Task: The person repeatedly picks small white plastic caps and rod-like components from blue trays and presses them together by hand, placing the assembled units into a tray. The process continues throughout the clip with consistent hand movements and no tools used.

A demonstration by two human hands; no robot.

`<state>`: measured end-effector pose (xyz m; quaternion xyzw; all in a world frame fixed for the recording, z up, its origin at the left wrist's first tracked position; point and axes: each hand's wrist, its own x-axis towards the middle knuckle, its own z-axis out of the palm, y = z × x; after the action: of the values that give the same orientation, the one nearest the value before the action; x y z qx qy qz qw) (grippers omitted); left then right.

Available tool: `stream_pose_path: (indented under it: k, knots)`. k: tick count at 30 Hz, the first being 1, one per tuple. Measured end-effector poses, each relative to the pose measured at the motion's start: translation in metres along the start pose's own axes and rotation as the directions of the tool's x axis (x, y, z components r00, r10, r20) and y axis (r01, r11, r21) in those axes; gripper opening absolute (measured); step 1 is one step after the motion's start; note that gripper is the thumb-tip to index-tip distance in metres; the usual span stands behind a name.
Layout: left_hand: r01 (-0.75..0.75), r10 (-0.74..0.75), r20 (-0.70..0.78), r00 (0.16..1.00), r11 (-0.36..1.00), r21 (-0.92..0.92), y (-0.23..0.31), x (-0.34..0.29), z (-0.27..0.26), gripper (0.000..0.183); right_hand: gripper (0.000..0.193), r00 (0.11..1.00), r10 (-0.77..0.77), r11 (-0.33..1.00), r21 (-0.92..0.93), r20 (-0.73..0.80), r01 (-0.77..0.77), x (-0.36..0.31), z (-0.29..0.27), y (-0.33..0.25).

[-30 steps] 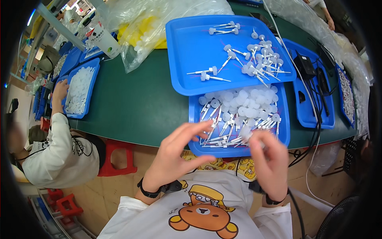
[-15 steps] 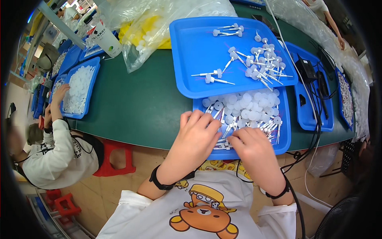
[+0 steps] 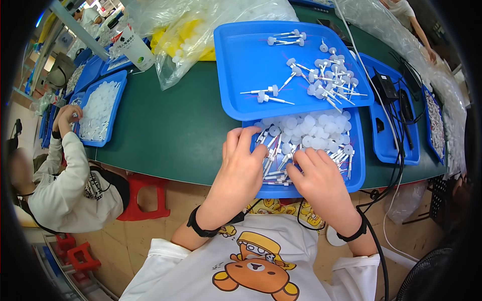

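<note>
In the head view, the low blue tray (image 3: 354, 173) sits at the near edge of the green table (image 3: 165, 125). Round discs (image 3: 307, 125) lie heaped along its far side. They are white and cloudy, like milky ice, and some show a tiny spot in the middle. Thin white sticks (image 3: 271, 154) lie every which way nearer the front, with fine pinkish-red threads among them.

The left hand (image 3: 242, 158) is at the tray's left edge, fingers bent. The right hand (image 3: 320, 173) curls over the front part, its fingers close together — I can't tell what either one holds.

A bigger blue tray (image 3: 256, 57) covers the low tray's far edge. Stick-and-disc pieces (image 3: 329, 80) lie in it, mostly bunched by its right edge.
</note>
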<state>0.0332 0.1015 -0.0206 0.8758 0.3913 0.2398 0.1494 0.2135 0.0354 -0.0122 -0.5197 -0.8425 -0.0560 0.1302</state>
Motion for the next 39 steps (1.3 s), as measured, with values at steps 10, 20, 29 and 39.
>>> stream_pose_path:
  k: [10,20,29,39]
  knots:
    - [-0.106,0.108,0.047,0.993,0.994,-0.035,0.007,0.012,0.015,0.019,0.02,0.746,0.485,0.776,0.617,-0.456,-0.127,-0.014,-0.002,-0.002]
    - [-0.176,0.185,0.164,0.969,0.982,-0.064,0.004,0.011,0.014,0.021,0.01,0.632,0.771,0.172,0.982,-0.082,-0.082,-0.029,0.002,-0.005]
    - [-0.143,0.153,0.046,0.987,0.977,-0.161,0.012,0.007,0.005,0.026,0.016,0.618,0.768,0.082,0.982,-0.169,0.168,-0.034,0.008,-0.009]
    - [0.336,0.023,0.339,0.941,0.085,-0.938,0.016,-0.015,-0.013,0.029,0.019,0.779,0.553,0.376,0.923,-0.296,0.085,-0.045,-0.017,-0.019]
